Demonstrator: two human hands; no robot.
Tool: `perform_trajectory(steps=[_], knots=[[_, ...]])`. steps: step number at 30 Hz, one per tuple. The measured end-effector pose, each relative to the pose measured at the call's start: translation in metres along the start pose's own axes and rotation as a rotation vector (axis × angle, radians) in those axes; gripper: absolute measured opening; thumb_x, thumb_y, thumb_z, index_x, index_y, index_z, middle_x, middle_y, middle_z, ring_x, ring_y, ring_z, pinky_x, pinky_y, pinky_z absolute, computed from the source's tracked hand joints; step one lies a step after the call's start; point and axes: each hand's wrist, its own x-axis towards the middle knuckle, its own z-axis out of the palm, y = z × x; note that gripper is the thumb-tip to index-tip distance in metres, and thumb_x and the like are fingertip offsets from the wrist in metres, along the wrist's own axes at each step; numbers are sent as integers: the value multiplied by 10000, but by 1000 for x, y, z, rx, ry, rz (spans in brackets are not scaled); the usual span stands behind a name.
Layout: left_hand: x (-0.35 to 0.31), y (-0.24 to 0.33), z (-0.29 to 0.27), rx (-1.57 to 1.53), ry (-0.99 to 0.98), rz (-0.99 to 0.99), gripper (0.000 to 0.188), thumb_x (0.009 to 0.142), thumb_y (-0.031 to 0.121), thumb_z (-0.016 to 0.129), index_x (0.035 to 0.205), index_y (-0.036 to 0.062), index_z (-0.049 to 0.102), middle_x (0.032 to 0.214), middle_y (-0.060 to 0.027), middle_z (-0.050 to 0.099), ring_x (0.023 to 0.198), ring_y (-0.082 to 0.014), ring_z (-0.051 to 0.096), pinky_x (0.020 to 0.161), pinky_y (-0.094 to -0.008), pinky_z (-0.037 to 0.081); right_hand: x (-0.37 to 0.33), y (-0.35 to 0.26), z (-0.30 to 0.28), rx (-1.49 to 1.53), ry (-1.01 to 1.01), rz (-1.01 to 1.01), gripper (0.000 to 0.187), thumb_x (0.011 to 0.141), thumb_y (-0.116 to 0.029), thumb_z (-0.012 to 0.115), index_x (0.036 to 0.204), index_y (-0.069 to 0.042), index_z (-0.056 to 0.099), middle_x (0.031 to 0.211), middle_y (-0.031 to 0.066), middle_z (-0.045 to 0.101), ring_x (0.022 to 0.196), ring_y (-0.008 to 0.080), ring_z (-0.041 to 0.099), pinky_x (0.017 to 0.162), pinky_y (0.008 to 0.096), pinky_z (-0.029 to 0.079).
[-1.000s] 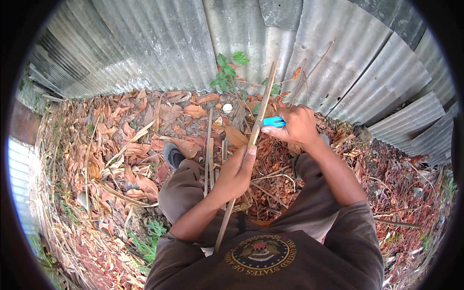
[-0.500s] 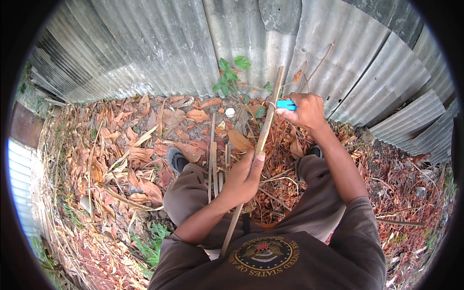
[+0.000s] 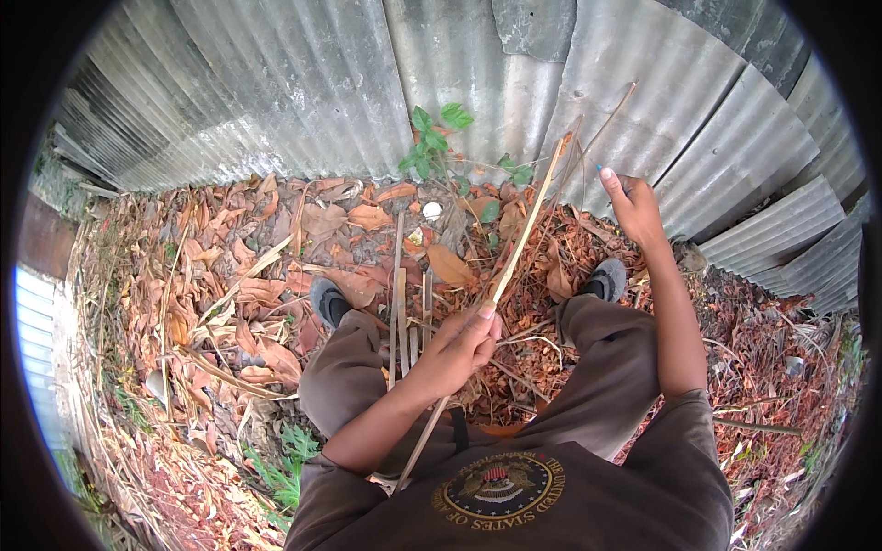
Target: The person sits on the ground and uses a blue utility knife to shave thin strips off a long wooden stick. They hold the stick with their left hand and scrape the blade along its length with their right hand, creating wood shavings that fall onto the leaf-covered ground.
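Observation:
My left hand (image 3: pixel 455 354) is wrapped round a long, thin wooden strip (image 3: pixel 527 234), thumb along its top. The strip slants from my lap up toward the metal fence, its upper part showing a pale, shaved face. To the right of its upper end, my right hand (image 3: pixel 636 211) is closed with the thumb pointing up, apart from the strip. Only a small blue tip of the utility knife (image 3: pixel 599 167) shows beyond that thumb; its handle is hidden in the fist and its blade cannot be made out.
A corrugated metal fence (image 3: pixel 276 92) stands ahead. Several more strips (image 3: pixel 401 312) lean by my left leg. Dry leaves (image 3: pixel 266 294) cover the ground, with a green plant (image 3: pixel 427 142) at the fence foot. A thin twig (image 3: pixel 606 119) rises near my right hand.
My right hand has moved right and up, away from the strip, turning so the blue knife is mostly hidden. The strip's upper end has swung right; my left hand still grips it.

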Motion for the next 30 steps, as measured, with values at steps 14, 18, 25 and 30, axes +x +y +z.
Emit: perform_trajectory(steps=[14, 18, 25, 30], knots=[[10, 7, -4, -231, 52, -72, 411, 1041, 425, 283, 925, 75, 465, 501, 34, 325, 360, -64, 251, 375, -218, 237, -68, -80, 43, -44, -148, -586, 645, 766, -701, 592, 635, -72, 642, 518, 147, 560, 527, 365, 607, 508, 458, 477], [8, 10, -2, -98, 81, -57, 396, 1046, 421, 290, 911, 89, 458, 528, 43, 320, 418, -54, 261, 399, -220, 233, -70, -81, 41, -83, -114, -614, 665, 755, -716, 590, 619, -66, 629, 503, 145, 553, 505, 363, 601, 495, 459, 476], [5, 6, -2, 12, 104, -9, 365, 1051, 387, 298, 886, 92, 437, 568, 37, 335, 492, -56, 302, 470, -226, 266, -64, -76, 51, -161, 4, -677, 670, 754, -726, 578, 603, -75, 614, 482, 130, 538, 477, 349, 591, 467, 441, 462], [3, 4, 4, 46, 84, 17, 374, 1049, 404, 289, 892, 94, 428, 555, 44, 314, 468, -51, 260, 437, -220, 228, -42, -71, 48, -228, 99, -508, 716, 759, -772, 523, 639, -79, 658, 483, 128, 553, 496, 337, 613, 483, 437, 482]])
